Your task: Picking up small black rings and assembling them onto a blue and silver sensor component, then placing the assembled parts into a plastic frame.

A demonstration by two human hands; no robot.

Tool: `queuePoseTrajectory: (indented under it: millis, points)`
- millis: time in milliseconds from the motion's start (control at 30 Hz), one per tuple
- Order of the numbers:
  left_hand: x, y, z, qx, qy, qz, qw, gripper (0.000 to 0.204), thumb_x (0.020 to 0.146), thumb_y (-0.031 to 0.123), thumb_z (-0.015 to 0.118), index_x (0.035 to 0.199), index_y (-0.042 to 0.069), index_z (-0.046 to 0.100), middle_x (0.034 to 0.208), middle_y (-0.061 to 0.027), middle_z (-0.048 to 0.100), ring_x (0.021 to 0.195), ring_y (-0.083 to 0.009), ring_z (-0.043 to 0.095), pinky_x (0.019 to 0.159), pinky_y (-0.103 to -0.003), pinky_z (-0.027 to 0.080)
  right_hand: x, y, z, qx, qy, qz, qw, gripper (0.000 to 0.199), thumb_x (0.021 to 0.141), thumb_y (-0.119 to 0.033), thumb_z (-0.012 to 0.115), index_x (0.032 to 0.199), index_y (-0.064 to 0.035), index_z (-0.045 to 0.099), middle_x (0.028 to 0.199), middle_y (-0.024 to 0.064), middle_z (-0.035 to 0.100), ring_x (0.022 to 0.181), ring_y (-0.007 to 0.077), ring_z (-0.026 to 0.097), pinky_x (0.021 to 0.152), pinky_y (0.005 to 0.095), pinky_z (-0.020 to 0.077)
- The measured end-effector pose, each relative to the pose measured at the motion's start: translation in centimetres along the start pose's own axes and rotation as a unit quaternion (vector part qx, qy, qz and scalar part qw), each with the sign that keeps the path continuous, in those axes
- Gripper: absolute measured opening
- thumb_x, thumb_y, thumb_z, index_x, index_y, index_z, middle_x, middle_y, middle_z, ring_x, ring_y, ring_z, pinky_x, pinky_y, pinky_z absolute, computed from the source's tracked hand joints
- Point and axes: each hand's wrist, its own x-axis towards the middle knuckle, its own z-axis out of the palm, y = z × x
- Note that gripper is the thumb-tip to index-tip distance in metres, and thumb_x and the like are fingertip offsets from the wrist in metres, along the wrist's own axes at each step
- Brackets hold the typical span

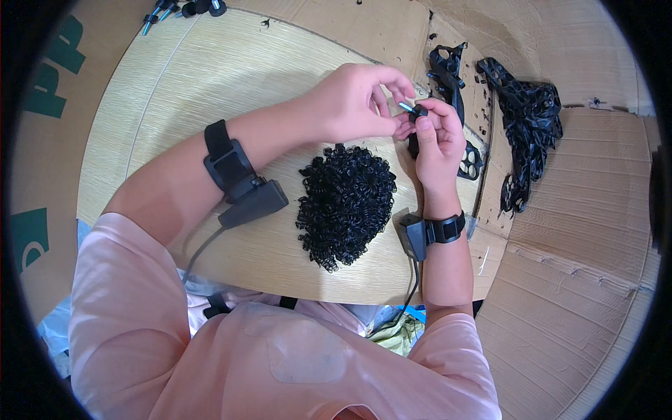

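Observation:
My right hand [440, 136] pinches a small black screw knob [418, 112] between thumb and fingers. Its bluish metal threaded stud [405, 107] points up and to the left, toward my other hand. Curved around that stud is my left hand [364, 101], with a gap between its index finger and thumb. The thumb tip is close to the right fingertips; whether they touch is hard to tell. Below both hands, on the table, lies a heap of small curled black rings or clips [346, 206].
More black knobs with metal studs [168, 10] lie at the far left of the wooden table [231, 84]. Black perforated plastic scraps [521, 126] rest at the right, against cardboard walls [574, 182]. Each wrist wears a strapped device [255, 203] with a cable.

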Motion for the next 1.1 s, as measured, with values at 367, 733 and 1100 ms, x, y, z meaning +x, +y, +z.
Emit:
queuePoseTrajectory:
  millis: [367,733,1100]
  points:
    - [0.8,-1.1,-0.1,-0.097,-0.018,-0.048,0.994,0.019,0.091,0.02,0.065,0.092,0.001,0.064,0.082,-0.0007,0.064,0.076,-0.0045,0.058,0.067,-0.02,0.046,-0.2,0.2,-0.1,0.003,-0.031,-0.054,0.998,0.027,0.09,0.001,0.058,0.115,0.0032,0.048,0.092,0.0114,0.066,0.081,0.0146,0.065,0.075,0.0254,0.0526]
    - [0.4,-0.3,-0.1,-0.098,-0.037,-0.051,0.993,0.014,0.087,0.015,0.069,0.089,0.003,0.063,0.081,0.0001,0.064,0.076,-0.0041,0.058,0.067,-0.02,0.045,-0.3,-0.1,0.1,-0.009,-0.027,-0.065,0.997,0.028,0.09,-0.003,0.06,0.115,0.002,0.048,0.095,0.0101,0.065,0.083,0.0133,0.063,0.074,0.0251,0.0517]
    - [0.3,-0.3,-0.2,-0.088,-0.053,-0.043,0.994,0.012,0.085,0.011,0.07,0.094,0.003,0.064,0.082,0.0012,0.063,0.074,-0.0033,0.055,0.064,-0.019,0.043,-0.4,0.1,-0.2,-0.004,-0.028,-0.052,0.998,0.027,0.091,-0.004,0.06,0.114,0.001,0.049,0.093,0.0069,0.064,0.084,0.0107,0.061,0.075,0.0223,0.048]
